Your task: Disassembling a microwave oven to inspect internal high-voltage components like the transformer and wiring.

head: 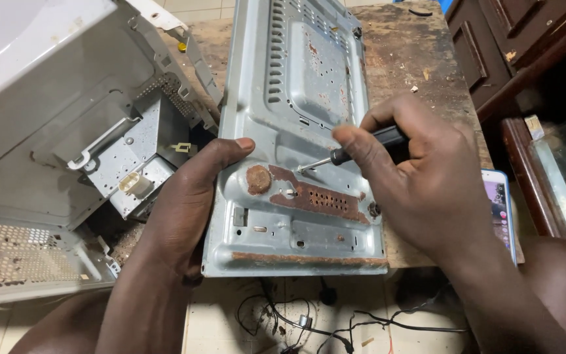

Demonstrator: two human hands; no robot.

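Observation:
A grey sheet-metal appliance panel (296, 78) with vent slots and rust patches lies flat on a worn wooden table (414, 59). My left hand (188, 196) grips the panel's left edge, thumb on top. My right hand (420, 177) holds a black-handled screwdriver (361, 147), its tip touching the panel just above a rusty perforated strip (316, 196). A round rusted foot (258, 179) sits beside my left thumb.
A white opened appliance chassis (67, 131) with a perforated mesh wall fills the left side. A smartphone (500, 210) lies at the table's right edge. Dark wooden furniture (512, 46) stands at the right. Black cables (309, 321) lie on the tiled floor below.

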